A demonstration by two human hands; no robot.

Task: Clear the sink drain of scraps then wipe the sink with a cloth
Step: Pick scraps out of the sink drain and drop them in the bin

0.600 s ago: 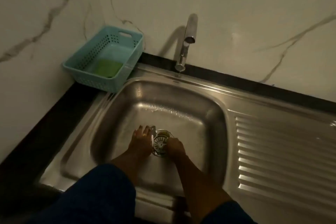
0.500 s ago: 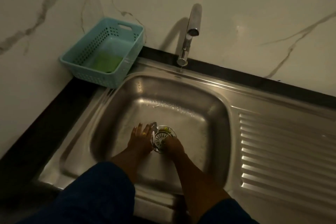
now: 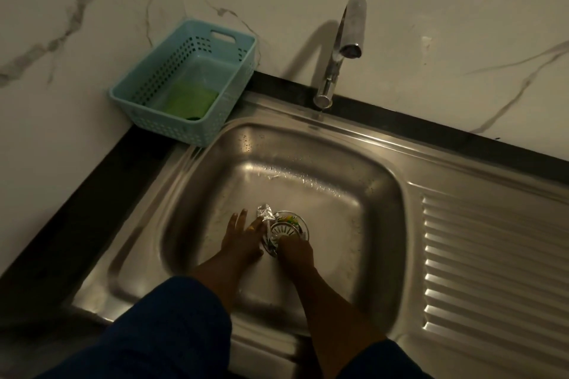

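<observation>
At the bottom of the steel sink (image 3: 308, 157) sits the round drain strainer (image 3: 285, 229). A crumpled foil scrap (image 3: 265, 213) lies at its left edge and small coloured scraps (image 3: 290, 220) at its far edge. My left hand (image 3: 243, 240) rests flat on the sink floor, fingers spread, its thumb side against the foil. The fingers of my right hand (image 3: 295, 252) curl over the strainer's near rim. A green cloth (image 3: 188, 100) lies in the teal basket (image 3: 184, 137) at the back left.
A chrome faucet (image 3: 338, 49) rises behind the basin, its spout over the back rim. The ribbed drainboard (image 3: 492, 255) extends to the right. A dark counter strip (image 3: 77, 209) runs along the left, and marble wall closes the back and left.
Both hands stay at the drain, hardly shifted. The view has tilted slightly, and the foil scrap beside my left hand shows more plainly.
</observation>
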